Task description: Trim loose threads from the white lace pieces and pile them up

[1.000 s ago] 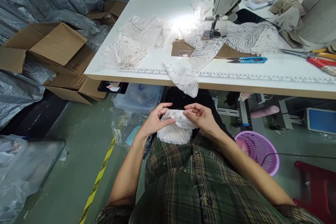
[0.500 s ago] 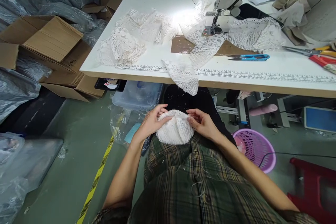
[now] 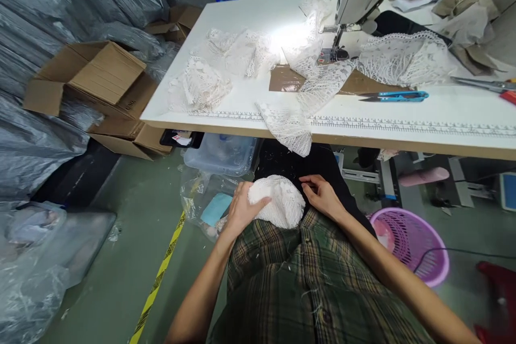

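Note:
A rounded white lace piece (image 3: 279,201) lies over my lap. My left hand (image 3: 245,205) grips its left side, the thumb on top of the lace. Just off its right edge is my right hand (image 3: 319,193), thumb and fingers curled close together; whether anything thin is between the fingertips is too small to tell. Above, a strip of white lace (image 3: 287,131) hangs over the table's front edge and runs back towards the sewing machine (image 3: 337,52).
The white table (image 3: 245,113) carries more lace (image 3: 205,86), blue thread snips (image 3: 397,97) and scissors (image 3: 479,83). Below right stands a purple basket (image 3: 437,250). Cardboard boxes (image 3: 107,72) and a clear plastic bin (image 3: 221,153) are at the left.
My right hand has let go of the lace piece and moved slightly right of it. My left hand still holds the lace, now turned a little. The camera view has shifted.

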Demonstrator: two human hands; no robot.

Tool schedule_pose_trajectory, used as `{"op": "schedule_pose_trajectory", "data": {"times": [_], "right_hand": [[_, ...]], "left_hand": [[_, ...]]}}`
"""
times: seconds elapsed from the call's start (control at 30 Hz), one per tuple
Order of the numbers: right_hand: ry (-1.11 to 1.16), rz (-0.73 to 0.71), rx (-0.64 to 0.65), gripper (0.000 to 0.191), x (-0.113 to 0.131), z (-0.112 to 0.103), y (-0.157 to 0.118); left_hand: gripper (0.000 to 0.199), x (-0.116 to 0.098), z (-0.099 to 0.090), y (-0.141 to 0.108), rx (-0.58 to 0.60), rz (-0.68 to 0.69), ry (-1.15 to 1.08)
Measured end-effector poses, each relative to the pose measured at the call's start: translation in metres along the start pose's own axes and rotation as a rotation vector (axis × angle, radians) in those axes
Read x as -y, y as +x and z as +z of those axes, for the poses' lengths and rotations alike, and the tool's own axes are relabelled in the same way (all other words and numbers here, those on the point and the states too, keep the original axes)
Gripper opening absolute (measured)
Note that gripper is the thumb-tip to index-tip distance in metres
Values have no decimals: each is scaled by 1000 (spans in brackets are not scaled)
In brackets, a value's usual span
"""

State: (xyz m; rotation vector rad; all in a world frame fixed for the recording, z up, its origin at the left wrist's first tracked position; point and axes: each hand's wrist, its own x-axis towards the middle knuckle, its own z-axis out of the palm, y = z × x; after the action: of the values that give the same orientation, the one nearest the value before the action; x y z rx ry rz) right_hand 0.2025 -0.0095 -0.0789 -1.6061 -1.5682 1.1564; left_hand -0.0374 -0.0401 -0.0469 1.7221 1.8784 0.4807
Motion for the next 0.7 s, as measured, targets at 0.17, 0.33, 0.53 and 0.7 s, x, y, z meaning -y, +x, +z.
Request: {"op": "schedule_pose_trajectory", "data": {"times": [0.17,0.33,0.53,0.7], "right_hand": [[-56,-25,46,31,-6,5,10],[-101,-80,105,33,-21,18,23],[-138,-165,75,32,-44,34,27],[-199,-198,64,35,-52,38,27]], "left_hand": [[19,-12,-1,-8,-27,-2,-53],[21,-17,-15,-5,48,-58,-392],[35,-40,-126,28,-108,-73,-831],[43,-83,-225,81,-303,-17,-852]]}}
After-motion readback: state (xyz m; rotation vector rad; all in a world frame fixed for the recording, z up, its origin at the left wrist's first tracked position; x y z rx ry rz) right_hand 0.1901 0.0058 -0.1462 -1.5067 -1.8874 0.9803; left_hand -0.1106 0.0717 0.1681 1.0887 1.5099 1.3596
